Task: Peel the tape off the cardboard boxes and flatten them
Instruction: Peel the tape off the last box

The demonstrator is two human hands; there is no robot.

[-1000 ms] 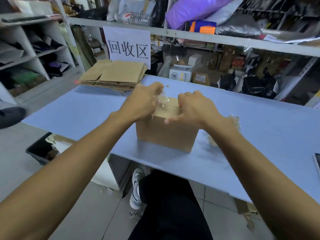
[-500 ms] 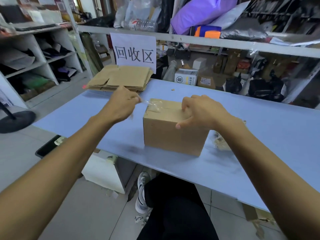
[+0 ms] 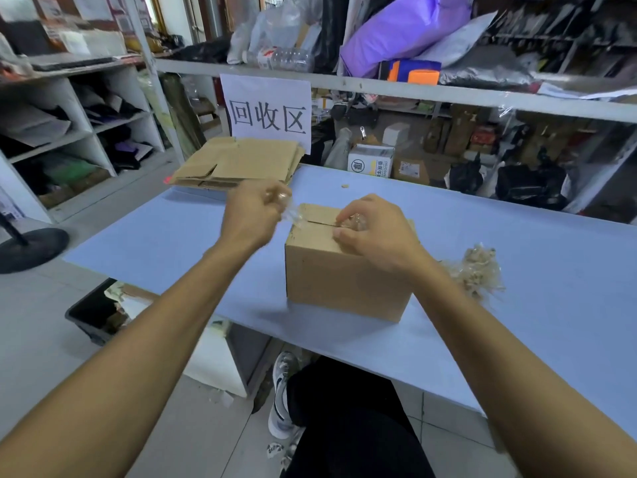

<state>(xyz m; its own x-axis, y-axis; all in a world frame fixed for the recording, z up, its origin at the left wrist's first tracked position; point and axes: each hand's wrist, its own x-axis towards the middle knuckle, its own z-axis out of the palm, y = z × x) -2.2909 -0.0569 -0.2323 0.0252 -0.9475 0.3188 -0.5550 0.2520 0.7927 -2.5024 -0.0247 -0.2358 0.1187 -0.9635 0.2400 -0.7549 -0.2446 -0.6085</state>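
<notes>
A small closed cardboard box [image 3: 344, 281] stands near the front edge of the blue table [image 3: 517, 243]. My left hand [image 3: 253, 210] is just left of the box's top and pinches a strip of clear tape [image 3: 289, 212] that runs from its fingers to the box's top left corner. My right hand [image 3: 375, 229] rests on the box's top with curled fingers, and crumpled clear tape shows under them. The seam between the top flaps is bare to the left of that hand.
A stack of flattened cardboard [image 3: 238, 165] lies at the table's far left under a white paper sign [image 3: 267, 112]. A wad of peeled tape [image 3: 477, 270] lies right of the box. Shelves stand left and behind. A black bin [image 3: 94, 313] sits on the floor.
My left hand moved back toward the box with the tape end held higher. My right hand shifted to the seam and now covers bunched tape. The camera moved closer.
</notes>
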